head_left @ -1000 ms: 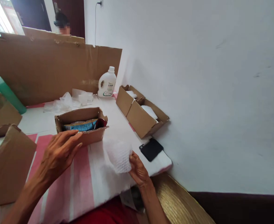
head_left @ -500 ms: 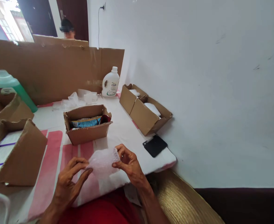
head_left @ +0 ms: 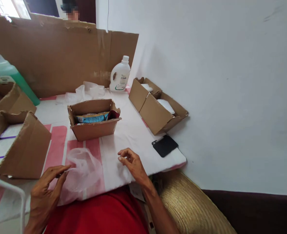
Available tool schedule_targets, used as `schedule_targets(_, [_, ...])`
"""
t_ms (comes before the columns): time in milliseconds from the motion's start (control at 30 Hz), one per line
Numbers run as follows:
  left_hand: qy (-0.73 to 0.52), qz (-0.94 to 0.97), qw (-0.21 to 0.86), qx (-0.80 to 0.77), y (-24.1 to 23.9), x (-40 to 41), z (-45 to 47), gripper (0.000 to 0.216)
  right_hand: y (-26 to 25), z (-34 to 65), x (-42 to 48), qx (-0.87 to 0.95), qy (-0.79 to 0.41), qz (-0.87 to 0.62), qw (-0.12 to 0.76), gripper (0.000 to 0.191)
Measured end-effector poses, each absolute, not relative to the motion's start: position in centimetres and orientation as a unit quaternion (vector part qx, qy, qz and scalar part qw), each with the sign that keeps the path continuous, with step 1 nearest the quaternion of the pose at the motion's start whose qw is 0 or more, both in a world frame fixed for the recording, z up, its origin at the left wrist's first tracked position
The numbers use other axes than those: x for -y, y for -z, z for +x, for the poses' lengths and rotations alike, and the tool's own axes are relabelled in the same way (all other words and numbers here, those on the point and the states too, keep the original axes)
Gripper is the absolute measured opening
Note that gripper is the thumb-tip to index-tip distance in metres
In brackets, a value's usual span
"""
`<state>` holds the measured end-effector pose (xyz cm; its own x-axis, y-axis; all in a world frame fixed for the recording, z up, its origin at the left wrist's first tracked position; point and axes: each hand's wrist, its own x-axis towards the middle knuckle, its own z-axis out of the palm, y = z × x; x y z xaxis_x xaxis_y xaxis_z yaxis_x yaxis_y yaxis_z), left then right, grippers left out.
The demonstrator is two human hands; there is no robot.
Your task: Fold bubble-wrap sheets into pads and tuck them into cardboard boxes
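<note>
My left hand (head_left: 46,191) pinches the edge of a thin translucent plastic bag (head_left: 83,172) that lies spread on the pink-and-white table cover (head_left: 124,136) near the front edge. To the right of the bag, my right hand (head_left: 131,164) rests on the cover. Its fingers are loosely curled and hold nothing. Just beyond the bag stands an open cardboard box (head_left: 93,128) with a blue packet (head_left: 92,117) inside.
A black phone (head_left: 165,145) lies at the table's right edge. Two open boxes (head_left: 155,115) sit by the wall, with a white jug (head_left: 120,76) behind them. Cardboard boxes (head_left: 23,149) and a green bottle (head_left: 16,81) stand left. A cardboard sheet (head_left: 60,55) screens another person (head_left: 70,9).
My right hand has let go of the bag. My left hand has drawn the bag left and down onto the table. The view has shifted slightly.
</note>
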<state>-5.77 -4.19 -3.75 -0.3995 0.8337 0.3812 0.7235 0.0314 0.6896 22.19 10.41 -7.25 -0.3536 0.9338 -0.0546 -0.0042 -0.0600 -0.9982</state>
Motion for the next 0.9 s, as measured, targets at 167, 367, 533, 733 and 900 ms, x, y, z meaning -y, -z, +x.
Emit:
schedule_targets(167, [-0.430, 0.510, 0.095, -0.739, 4.4, 4.7, -6.3, 0.023, 8.3, 18.7, -14.5, 0.409, -0.690, -0.421, 0.423, 0.065])
schedule_targets(367, [-0.488, 0.432, 0.268, -0.709, 4.0, 4.7, -5.7, 0.026, 9.0, 13.3, -18.0, 0.329, -0.709, -0.410, 0.471, 0.086])
schedule_targets(533, [-0.523, 0.388, 0.324, -0.686, 4.4, 5.2, -6.0, 0.024, 8.2, 12.3, -18.5, 0.368, -0.700, -0.422, 0.443, 0.080])
schedule_targets(733, [-0.512, 0.410, 0.339, -0.674, 4.5, 5.8, -6.5, 0.023, 4.9, 12.2, -15.9, 0.566, -0.694, -0.347, 0.280, 0.073])
schedule_targets(900, [-0.527, 0.412, 0.297, -0.681, 4.2, 6.0, -6.3, 0.024, 5.5, 11.7, -14.8, 0.727, -0.600, -0.299, 0.149, 0.045])
